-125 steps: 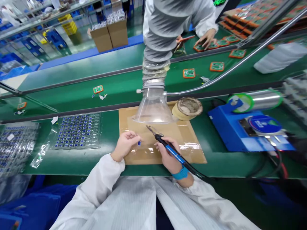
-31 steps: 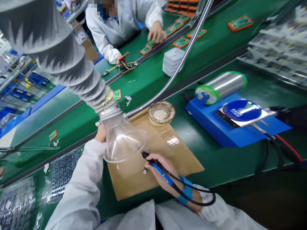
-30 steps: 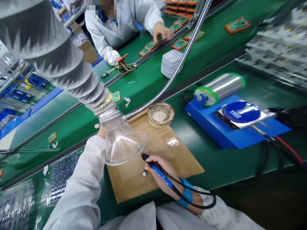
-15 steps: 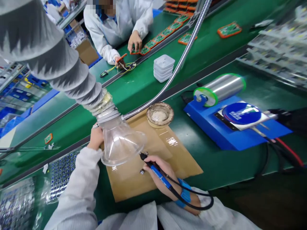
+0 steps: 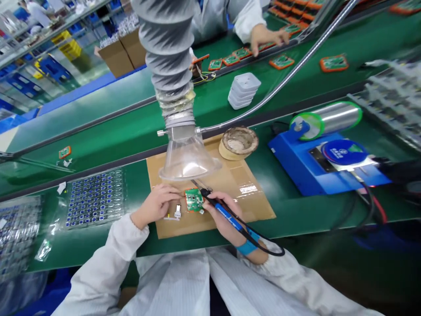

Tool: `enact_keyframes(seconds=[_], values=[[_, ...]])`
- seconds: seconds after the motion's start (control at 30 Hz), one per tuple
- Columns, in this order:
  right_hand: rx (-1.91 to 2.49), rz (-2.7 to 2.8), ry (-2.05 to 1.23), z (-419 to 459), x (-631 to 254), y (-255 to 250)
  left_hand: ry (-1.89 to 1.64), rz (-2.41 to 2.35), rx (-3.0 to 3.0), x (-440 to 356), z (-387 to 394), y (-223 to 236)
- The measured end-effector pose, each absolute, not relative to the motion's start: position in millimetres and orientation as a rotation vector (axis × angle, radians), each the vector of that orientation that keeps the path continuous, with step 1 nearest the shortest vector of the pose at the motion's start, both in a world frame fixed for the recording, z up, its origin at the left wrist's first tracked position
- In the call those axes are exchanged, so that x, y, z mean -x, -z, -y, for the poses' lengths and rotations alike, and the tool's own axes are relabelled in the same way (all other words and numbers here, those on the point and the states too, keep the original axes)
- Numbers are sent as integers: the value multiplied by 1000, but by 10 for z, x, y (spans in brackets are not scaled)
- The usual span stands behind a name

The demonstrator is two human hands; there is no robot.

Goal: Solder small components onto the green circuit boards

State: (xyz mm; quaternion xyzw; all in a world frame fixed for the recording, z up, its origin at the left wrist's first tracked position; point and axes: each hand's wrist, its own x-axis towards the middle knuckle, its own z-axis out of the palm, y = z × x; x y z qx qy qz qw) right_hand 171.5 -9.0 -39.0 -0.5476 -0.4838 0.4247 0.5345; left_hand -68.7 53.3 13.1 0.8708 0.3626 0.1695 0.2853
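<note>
1. My right hand (image 5: 226,227) is wrapped around a slim blue-and-black soldering iron (image 5: 229,217).
2. My half-curled left hand (image 5: 157,204) is at the orange-edged green circuit board (image 5: 193,199); whether it grips, I cannot tell.
3. That board sits over flat brown cardboard (image 5: 230,174).

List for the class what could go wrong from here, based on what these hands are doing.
1. Burn: the left hand is near the tip of the soldering iron in the right hand; if hot, a slip might burn its fingers.
2. Damage: the tip lies close to the circuit board, so it might scorch it.
3. Bump: the clear funnel hangs close above, and lifting the iron might knock it.
</note>
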Motion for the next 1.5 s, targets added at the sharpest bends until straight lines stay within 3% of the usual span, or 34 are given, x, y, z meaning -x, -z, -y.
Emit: enact_keyframes(seconds=[0.1,0.33,0.8,1.2,1.5], values=[[1281,1139,-1046,124,-1640,330,-654,-1069,-2038,544,-384,-205],[1248,1083,-1106,137,-1431,232,-597,-1217,-1531,240,-158,-113],[1392,1142,-937,28,-1469,423,-577,-1374,-1790,451,-289,32],[1249,1039,-1218,122,-1393,254,-669,-1343,-1465,294,-103,-61],[1199,976,-1294,93,-1416,123,-705,-1509,-1818,201,-16,-98]])
